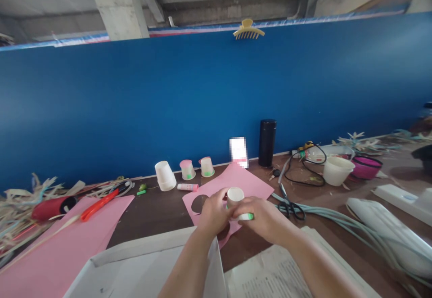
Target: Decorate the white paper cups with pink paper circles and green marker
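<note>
closest to the person lies an open white cardboard box (141, 262), with a printed paper sheet (270, 275) just beside it on the right. past these, both hands meet over a pink paper sheet (243, 182) that has a round hole cut in it. the left hand (212, 212) has its fingers curled around the side of a small white paper cup (235, 195) standing mouth up on that sheet, thumb and fingers pressed to its wall. the right hand (266, 219) is closed around a white glue stick (246, 216) with a green end, which sticks out at the base of the cup; i cannot tell whether its tip touches the cup.

just right of the hands lies one pair of black scissors (290, 208) across pale green cords (337, 219). to the left a second, larger pink sheet (64, 244) carries a red-handled tool (99, 204) near a red tube (50, 207) and a heap of dried straw strips (20, 217).

farther back, three more paper cups stand upside down in a row: one plain white (165, 176), two with pink bases (187, 169) (207, 166). a pink glue stick (188, 187) lies in front of them. by the blue partition (135, 100) stand one black flask (267, 142), a white bowl (337, 170) and a magenta bowl (366, 167). a yellow hair claw (249, 29) sits clipped on the partition's top edge.
</note>
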`<state>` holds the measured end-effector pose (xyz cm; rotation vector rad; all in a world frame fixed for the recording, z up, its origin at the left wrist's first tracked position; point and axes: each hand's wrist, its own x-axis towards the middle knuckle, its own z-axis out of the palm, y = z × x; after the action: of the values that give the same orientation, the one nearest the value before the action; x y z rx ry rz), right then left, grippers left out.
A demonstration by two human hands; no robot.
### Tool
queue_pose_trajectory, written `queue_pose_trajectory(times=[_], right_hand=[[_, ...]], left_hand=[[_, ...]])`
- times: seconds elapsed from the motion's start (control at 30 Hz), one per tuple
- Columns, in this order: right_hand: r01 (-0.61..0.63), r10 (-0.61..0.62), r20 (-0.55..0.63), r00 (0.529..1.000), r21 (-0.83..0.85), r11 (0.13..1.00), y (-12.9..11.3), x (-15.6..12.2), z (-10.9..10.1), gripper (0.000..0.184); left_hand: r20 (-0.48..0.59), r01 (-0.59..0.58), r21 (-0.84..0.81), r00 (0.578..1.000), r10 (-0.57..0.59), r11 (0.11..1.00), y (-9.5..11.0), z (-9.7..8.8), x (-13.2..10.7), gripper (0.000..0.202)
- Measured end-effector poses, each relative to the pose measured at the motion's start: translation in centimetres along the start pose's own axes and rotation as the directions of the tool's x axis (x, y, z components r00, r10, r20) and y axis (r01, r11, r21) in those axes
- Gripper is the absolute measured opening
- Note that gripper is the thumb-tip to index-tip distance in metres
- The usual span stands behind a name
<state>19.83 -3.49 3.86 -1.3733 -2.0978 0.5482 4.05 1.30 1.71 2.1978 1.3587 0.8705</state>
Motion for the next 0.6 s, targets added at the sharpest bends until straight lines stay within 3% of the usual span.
queue_pose_trajectory(times=[0.17, 0.3, 0.4, 0.5, 0.53, 0.6], right_hand=[[-0.136, 0.154, -0.072, 0.985, 0.213, 0.968, 0.6, -0.4, -1.9, 0.017], [-0.108, 0.193, -0.195, 0.962, 0.378, 0.919, 1.3, -0.6, -3.7, 0.03], [-0.1, 0.318, -0.398, 0.86, 0.48, 0.871, 2.0, -0.2, -3.7, 0.041], [-0.231, 0.46, -0.498, 0.735, 0.454, 0.86, 3.2, 1.0, -3.0, 0.047], [-0.287, 0.485, -0.499, 0.718, 0.424, 0.859, 3.7, 1.6, -2.7, 0.047], [-0.411, 0.517, -0.406, 0.754, 0.323, 0.853, 4.5, 3.0, -2.3, 0.046]], left_hand=[[0.007, 0.005, 0.024, 1.0, -0.005, 1.0, 0.0, 0.1, 0.0, 0.033], [0.009, 0.049, 0.038, 0.999, -0.049, 0.998, 0.1, 0.2, 0.0, 0.039], [0.009, 0.061, 0.043, 0.998, -0.062, 0.997, -0.1, 0.4, 0.0, 0.044], [0.007, 0.066, 0.069, 0.998, -0.067, 0.995, -0.3, 0.4, 0.0, 0.046], [0.003, 0.063, 0.077, 0.998, -0.063, 0.995, -0.3, 0.4, 0.0, 0.046], [-0.007, 0.045, 0.084, 0.999, -0.045, 0.995, -0.2, 0.3, -0.1, 0.047]])
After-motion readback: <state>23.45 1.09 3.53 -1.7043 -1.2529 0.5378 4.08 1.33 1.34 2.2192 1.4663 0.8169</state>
